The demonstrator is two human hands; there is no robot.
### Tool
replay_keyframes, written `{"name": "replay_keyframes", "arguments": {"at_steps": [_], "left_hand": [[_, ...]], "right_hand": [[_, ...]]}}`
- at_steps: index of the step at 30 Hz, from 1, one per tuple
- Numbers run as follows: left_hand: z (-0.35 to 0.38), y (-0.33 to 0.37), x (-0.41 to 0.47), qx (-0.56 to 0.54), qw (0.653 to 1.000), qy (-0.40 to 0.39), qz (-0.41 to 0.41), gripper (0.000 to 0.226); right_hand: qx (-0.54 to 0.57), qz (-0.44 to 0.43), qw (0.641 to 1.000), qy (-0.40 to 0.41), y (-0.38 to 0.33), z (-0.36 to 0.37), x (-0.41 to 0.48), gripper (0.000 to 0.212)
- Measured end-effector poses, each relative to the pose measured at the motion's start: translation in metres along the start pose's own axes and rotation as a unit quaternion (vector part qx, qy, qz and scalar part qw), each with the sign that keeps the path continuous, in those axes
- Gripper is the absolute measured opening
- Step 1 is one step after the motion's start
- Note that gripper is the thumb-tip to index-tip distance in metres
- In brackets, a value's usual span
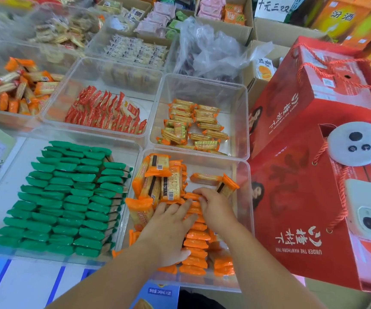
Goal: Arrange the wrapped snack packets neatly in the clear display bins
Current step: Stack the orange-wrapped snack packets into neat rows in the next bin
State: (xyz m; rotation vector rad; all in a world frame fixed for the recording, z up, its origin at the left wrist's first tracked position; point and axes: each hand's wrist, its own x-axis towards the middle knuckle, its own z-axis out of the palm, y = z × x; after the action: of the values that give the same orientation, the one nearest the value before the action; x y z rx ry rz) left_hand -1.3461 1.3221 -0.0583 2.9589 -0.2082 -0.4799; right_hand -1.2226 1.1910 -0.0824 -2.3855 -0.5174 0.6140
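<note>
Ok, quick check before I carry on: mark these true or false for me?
1. Both hands are in the near-right bin. True: left hand and right hand are on the orange packets in that bin.
2. The green packets lie in a loose heap. False: the green packets are stacked in tidy rows.
3. The red gift box stands left of the bins. False: the red gift box is on the right.
4. The bin behind holds loosely scattered cracker packets. True.
5. The left hand holds a green packet. False: it rests on the orange packets.
</note>
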Motion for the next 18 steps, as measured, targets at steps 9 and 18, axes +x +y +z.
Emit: {"name": "replay_keyframes", "arguments": {"at_steps": [9, 18], "left_hand": [[-0.017, 0.010, 0.026, 0.050, 0.995, -0.069, -0.043, 0.119], [0.002, -0.004, 0.017, 0.014, 1.000, -0.019, -0.020, 0.115]], "right_hand": [[-0.035, 0.001, 0.999, -0.019, -0.006, -0.019, -0.009, 0.044], [-0.320, -0.017, 0.945, -0.058, -0.009, -0.037, -0.047, 0.037]]}}
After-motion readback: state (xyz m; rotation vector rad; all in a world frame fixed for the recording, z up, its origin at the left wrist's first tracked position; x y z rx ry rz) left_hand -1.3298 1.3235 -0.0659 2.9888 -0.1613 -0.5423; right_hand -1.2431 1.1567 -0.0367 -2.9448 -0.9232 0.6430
